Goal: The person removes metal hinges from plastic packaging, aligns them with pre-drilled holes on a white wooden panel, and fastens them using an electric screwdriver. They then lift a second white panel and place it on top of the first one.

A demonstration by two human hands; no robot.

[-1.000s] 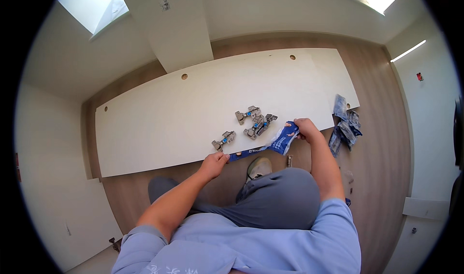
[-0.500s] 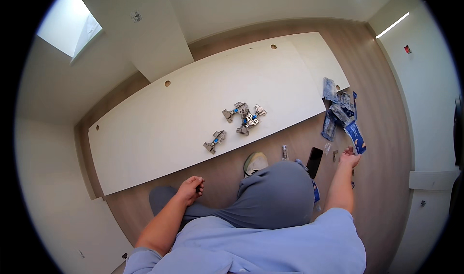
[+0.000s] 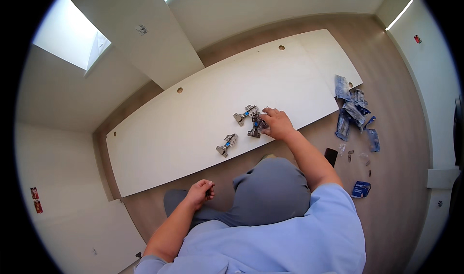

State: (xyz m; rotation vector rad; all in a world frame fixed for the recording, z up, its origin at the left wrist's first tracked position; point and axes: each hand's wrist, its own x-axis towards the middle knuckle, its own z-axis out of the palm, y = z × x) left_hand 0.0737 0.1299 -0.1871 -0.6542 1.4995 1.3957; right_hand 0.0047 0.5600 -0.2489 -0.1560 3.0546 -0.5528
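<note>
Several metal cabinet hinges with blue parts lie on a white panel. My right hand [image 3: 279, 124] reaches onto the panel, its thumb and fingers around a hinge [image 3: 263, 123] at the right of the cluster; the fingers partly cover it. Touching or close beside that one are a dark-looking hinge [image 3: 254, 131] and another hinge [image 3: 246, 114]. A separate hinge [image 3: 226, 145] lies nearer the panel's front edge. Low over my folded leg, my left hand [image 3: 199, 194] is closed on something small and dark, too hidden to name.
The long white panel [image 3: 159, 143] with round holes lies across the wood-look floor. To its right are crumpled blue-and-clear plastic packets [image 3: 354, 112], a black phone [image 3: 331, 156], small metal pieces [image 3: 350, 155] and a blue packet [image 3: 361, 189]. White walls surround the floor.
My right hand has moved from beside the blue packets on the floor left and up onto the hinges. My left hand stays closed in about the same place. The view has shifted a little.
</note>
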